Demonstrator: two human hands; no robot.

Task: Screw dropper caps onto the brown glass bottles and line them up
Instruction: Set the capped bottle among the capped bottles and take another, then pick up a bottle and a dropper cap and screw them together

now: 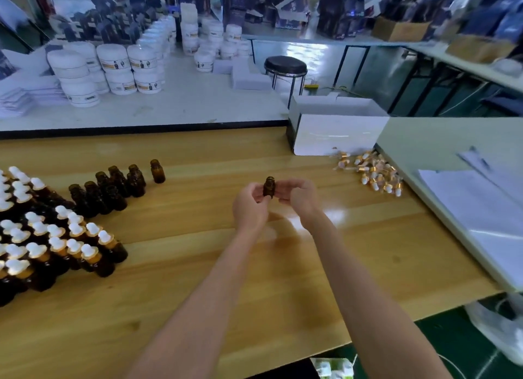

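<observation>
An uncapped brown glass bottle stands upright above the middle of the wooden table, held between both hands. My left hand grips it from the left and my right hand curls round it from the right. Several uncapped brown bottles stand in rows at the left. Nearer the left edge are several capped bottles with white dropper bulbs. A heap of loose dropper caps with gold collars lies at the far right of the table.
A white box stands at the table's back right, just behind the caps. A grey-white board with paper sheets lies along the right edge. White jars crowd the bench behind, and a black stool stands beyond.
</observation>
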